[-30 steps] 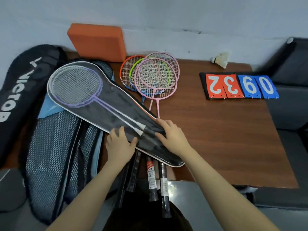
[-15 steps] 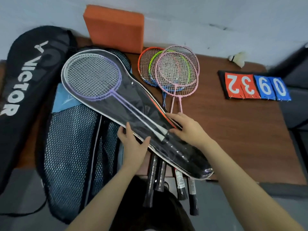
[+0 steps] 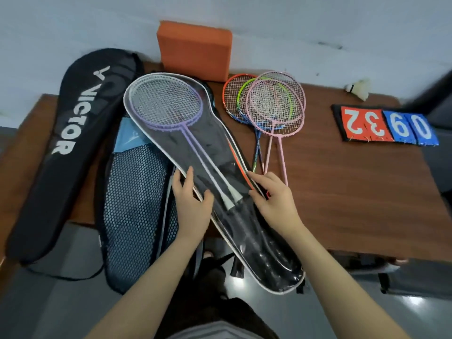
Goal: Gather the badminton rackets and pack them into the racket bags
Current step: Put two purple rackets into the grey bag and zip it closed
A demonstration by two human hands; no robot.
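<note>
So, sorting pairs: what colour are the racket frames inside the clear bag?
Lilac racket frames, head view.

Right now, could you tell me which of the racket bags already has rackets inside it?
The clear-fronted bag under both hands: purple and white rackets show through it. The black Victor bag and the mesh bag lie flat alongside.
</note>
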